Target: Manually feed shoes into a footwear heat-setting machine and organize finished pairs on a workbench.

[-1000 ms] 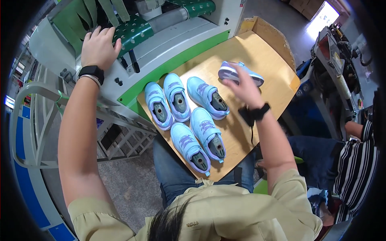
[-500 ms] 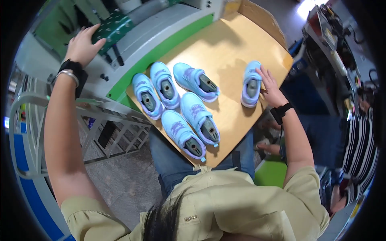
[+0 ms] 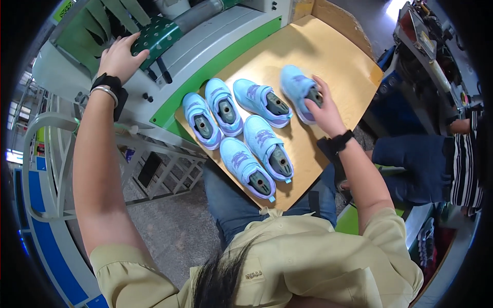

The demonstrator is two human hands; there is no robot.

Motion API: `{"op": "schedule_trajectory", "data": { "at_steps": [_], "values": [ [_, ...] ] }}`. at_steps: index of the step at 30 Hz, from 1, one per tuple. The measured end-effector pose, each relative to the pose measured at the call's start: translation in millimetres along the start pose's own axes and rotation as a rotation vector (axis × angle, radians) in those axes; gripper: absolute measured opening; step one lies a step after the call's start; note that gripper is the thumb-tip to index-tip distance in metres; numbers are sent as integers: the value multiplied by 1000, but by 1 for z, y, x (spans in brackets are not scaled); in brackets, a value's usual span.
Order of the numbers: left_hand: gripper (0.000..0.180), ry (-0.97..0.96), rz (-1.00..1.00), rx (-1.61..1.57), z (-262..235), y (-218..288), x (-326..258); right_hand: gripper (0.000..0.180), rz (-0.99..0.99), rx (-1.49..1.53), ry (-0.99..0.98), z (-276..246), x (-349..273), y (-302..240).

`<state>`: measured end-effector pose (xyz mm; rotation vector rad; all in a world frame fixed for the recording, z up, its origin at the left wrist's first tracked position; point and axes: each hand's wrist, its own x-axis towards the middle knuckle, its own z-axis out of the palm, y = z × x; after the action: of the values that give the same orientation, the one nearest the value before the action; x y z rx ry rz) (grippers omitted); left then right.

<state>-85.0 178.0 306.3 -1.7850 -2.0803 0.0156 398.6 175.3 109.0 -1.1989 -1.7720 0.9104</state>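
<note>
My right hand (image 3: 326, 109) holds a light blue sneaker (image 3: 297, 88) by its heel end, thumb on the near side, at the right part of the wooden tabletop (image 3: 334, 56). A dark grey last sits inside that slightly blurred shoe. To its left stand several matching sneakers (image 3: 261, 102) with purple straps and grey lasts in them, toes pointing away from me. At the upper left, my left hand (image 3: 121, 57) is open with fingers spread, beside a green, white-dotted plate (image 3: 158, 41) on the machine. Whether its fingertips touch the plate, I cannot tell.
A grey machine with a green edge strip (image 3: 215, 66) borders the tabletop on the left; green flaps (image 3: 97, 20) hang there. A brown raised board (image 3: 344, 25) edges the far side. A metal rail (image 3: 43, 120) stands left. Another person in a striped top (image 3: 466, 169) is at right.
My right hand has closed on the single sneaker, which has shifted left and turned, its toe now pointing up-left. My left hand stays by the green plate. The whole view has shifted slightly.
</note>
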Motion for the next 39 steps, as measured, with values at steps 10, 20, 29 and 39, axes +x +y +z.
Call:
{"op": "schedule_trajectory", "data": {
  "at_steps": [10,20,29,39],
  "values": [
    [65,53,13,26,-2,-2,-5,64,-141,-266,-534,39,53,-39],
    [65,90,8,30,-1,5,-3,71,-88,-223,-51,95,76,-16],
    [66,77,7,-87,-7,12,2,81,-123,-130,-179,107,60,-28],
    [64,42,-64,-134,-17,8,-15,47,-145,-380,-600,46,-94,7]
  ]
}}
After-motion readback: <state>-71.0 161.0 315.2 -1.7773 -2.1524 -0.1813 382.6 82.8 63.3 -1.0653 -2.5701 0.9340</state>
